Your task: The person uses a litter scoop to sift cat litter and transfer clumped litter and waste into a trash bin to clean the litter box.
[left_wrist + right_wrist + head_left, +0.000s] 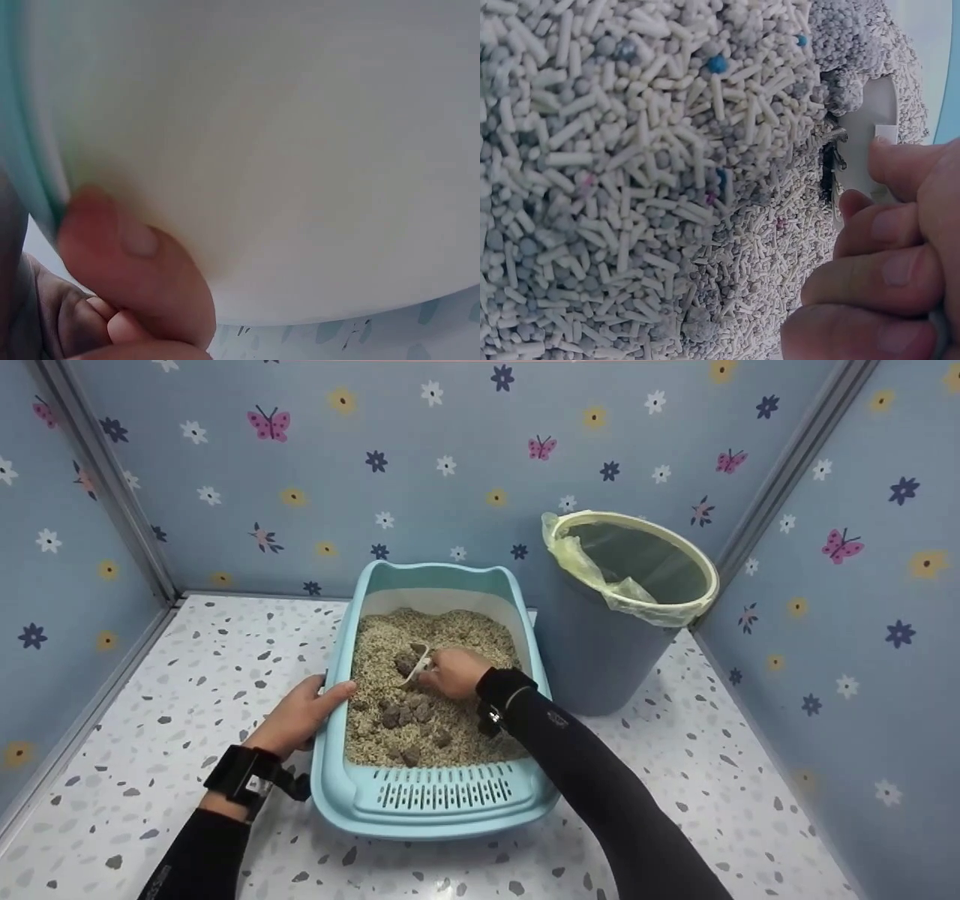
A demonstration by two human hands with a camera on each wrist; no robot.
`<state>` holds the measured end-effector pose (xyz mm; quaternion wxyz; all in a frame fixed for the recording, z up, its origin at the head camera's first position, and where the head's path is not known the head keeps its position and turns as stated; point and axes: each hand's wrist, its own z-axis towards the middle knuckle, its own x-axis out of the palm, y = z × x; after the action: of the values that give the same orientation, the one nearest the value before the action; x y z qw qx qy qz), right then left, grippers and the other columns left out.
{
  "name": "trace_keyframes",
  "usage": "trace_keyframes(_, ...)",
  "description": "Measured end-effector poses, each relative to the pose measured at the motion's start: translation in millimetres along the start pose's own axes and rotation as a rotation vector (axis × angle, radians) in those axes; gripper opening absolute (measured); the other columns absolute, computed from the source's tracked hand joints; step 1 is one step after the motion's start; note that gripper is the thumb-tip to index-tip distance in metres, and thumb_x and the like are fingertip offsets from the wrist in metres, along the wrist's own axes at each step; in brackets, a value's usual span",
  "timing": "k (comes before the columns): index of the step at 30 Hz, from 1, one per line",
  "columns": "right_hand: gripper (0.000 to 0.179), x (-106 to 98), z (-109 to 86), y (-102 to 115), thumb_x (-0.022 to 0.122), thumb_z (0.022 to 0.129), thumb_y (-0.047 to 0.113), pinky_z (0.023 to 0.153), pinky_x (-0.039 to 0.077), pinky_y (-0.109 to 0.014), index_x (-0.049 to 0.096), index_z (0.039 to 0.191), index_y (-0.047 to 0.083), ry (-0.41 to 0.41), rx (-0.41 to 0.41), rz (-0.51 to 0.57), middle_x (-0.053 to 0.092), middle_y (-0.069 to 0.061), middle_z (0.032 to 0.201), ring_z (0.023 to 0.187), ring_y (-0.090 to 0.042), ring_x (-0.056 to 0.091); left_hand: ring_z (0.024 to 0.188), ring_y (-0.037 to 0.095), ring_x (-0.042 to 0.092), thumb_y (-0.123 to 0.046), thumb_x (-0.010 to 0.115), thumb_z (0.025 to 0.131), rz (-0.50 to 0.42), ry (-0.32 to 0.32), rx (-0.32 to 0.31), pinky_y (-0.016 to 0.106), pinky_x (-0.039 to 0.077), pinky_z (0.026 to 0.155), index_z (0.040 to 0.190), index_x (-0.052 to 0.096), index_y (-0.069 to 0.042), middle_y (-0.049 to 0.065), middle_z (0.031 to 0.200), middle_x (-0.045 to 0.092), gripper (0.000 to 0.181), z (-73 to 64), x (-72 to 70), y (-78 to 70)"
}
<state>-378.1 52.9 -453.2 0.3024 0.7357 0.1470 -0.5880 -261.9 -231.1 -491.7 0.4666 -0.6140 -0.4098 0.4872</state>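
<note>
A light blue litter box (427, 826) stands on the floor, filled with pale pellet litter (476, 735). My left hand (304, 711) grips its left rim, thumb on top; in the left wrist view a bent finger (142, 270) lies against the white outer wall. My right hand (459, 671) holds a whitish litter scoop (864, 142) by its handle, fingers curled, over the middle of the litter. A dark clump (406, 662) sits at the scoop's head. Several more clumps (405, 712) lie nearer the front. The hand partly hides the scoop in the head view.
To the right of the box stands a grey trash bin (607, 652) lined with a yellowish bag (641, 604) folded over its rim. Flower-patterned walls (450, 435) enclose the back and both sides. The floor (217, 660) is white with grey speckles.
</note>
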Motion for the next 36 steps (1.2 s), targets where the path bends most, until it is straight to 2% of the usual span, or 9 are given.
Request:
trace_keyframes(1, 0.036, 0, -0.3, 0, 0.06, 0.117, 0.037, 0.088, 0.059, -0.046, 0.056, 0.088, 0.016, 0.001, -0.007, -0.001, 0.055, -0.001, 0.083, 0.08, -0.026, 0.061, 0.052, 0.011, 0.051, -0.047, 0.062, 0.115, -0.001, 0.002, 0.001, 0.027, 0.043, 0.042, 0.131, 0.049, 0.002, 0.005, 0.08, 0.059, 0.053, -0.2, -0.1, 0.0)
trace_keyframes(5, 0.037, -1, -0.4, 0, 0.061, 0.117, 0.036, 0.081, 0.056, -0.044, 0.057, 0.085, 0.017, -0.002, -0.011, 0.023, 0.05, 0.002, 0.078, 0.073, -0.021, 0.051, 0.054, 0.012, 0.055, -0.049, 0.062, 0.114, -0.001, 0.0, -0.003, 0.027, 0.047, 0.043, 0.132, 0.049, 0.003, 0.007, 0.083, 0.062, 0.056, -0.6, 0.0, -0.7)
trace_keyframes(9, 0.035, -2, -0.5, 0, 0.061, 0.116, 0.037, 0.087, 0.06, -0.045, 0.062, 0.091, 0.013, -0.007, 0.006, 0.035, 0.056, 0.0, 0.083, 0.077, -0.023, 0.057, 0.052, 0.01, 0.049, -0.052, 0.063, 0.113, -0.005, -0.004, -0.013, 0.026, 0.04, 0.043, 0.131, 0.05, 0.003, 0.007, 0.082, 0.06, 0.059, -0.2, -0.6, -1.2)
trace_keyframes(13, 0.037, -3, -0.5, 0, 0.06, 0.116, 0.039, 0.093, 0.061, -0.046, 0.069, 0.101, 0.006, -0.014, 0.01, 0.032, 0.062, -0.004, 0.09, 0.084, -0.026, 0.064, 0.057, 0.013, 0.058, -0.052, 0.063, 0.113, 0.015, -0.011, -0.016, 0.027, 0.048, 0.045, 0.136, 0.049, 0.004, 0.008, 0.085, 0.062, 0.061, -1.1, -1.2, -1.7)
trace_keyframes(19, 0.037, -3, -1.0, -2, 0.06, 0.117, 0.038, 0.087, 0.06, -0.043, 0.07, 0.105, 0.004, -0.025, -0.006, 0.057, 0.059, -0.001, 0.086, 0.078, -0.021, 0.059, 0.061, 0.016, 0.062, -0.05, 0.062, 0.114, 0.018, -0.014, -0.015, 0.029, 0.052, 0.046, 0.141, 0.048, 0.004, 0.008, 0.087, 0.063, 0.062, -0.7, -1.3, -0.3)
trace_keyframes(25, 0.033, -5, -0.6, -3, 0.06, 0.117, 0.038, 0.073, 0.047, -0.034, 0.063, 0.095, 0.013, -0.034, -0.014, 0.13, 0.051, 0.003, 0.079, 0.07, -0.016, 0.049, 0.059, 0.015, 0.062, -0.048, 0.061, 0.114, -0.001, -0.015, -0.019, 0.029, 0.05, 0.045, 0.137, 0.048, 0.003, 0.008, 0.085, 0.063, 0.058, -1.4, -0.3, 0.4)
trace_keyframes(30, 0.037, -11, -1.4, -4, 0.061, 0.117, 0.039, 0.068, 0.034, -0.03, 0.053, 0.089, 0.016, -0.048, -0.022, 0.199, 0.042, 0.003, 0.075, 0.067, -0.016, 0.041, 0.055, 0.013, 0.058, -0.046, 0.062, 0.115, -0.025, -0.003, -0.002, 0.027, 0.048, 0.043, 0.132, 0.051, 0.003, 0.007, 0.082, 0.062, 0.054, -0.2, 0.2, 0.8)
trace_keyframes(36, 0.034, -16, -3.2, -4, 0.06, 0.117, 0.039, 0.067, 0.034, -0.031, 0.056, 0.093, 0.016, -0.062, -0.01, 0.268, 0.042, 0.004, 0.076, 0.066, -0.015, 0.04, 0.05, 0.009, 0.046, -0.049, 0.063, 0.114, -0.028, -0.006, -0.002, 0.024, 0.039, 0.042, 0.129, 0.051, 0.002, 0.005, 0.078, 0.059, 0.054, -1.7, 0.5, 0.4)
